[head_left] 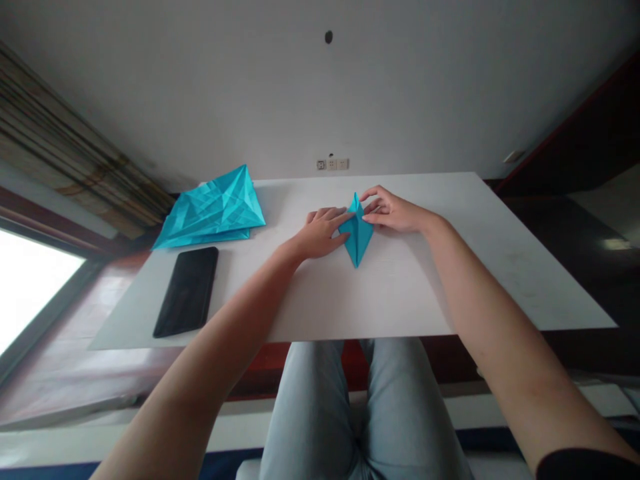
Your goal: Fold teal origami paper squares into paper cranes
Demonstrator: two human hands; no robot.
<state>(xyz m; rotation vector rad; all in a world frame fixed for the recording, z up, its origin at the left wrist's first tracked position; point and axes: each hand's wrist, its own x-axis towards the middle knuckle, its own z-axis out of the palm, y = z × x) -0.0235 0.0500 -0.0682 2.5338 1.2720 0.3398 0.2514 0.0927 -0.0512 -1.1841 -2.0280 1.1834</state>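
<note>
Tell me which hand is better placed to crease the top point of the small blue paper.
Probably the right hand: its fingertips touch the blue paper at the top point; the left hand presses its left edge.

Both bare forearms reach forward over the near edge of the white rectangular worktop [450, 280] and converge toward its middle. The left grip [323, 233] lies palm down, fingers straight and together, pointing toward the right edge. The right grip [395, 212] faces it with knuckles raised and fingers curled. Its thumb and forefinger tips are slightly apart; whether they pinch cannot be told.
</note>
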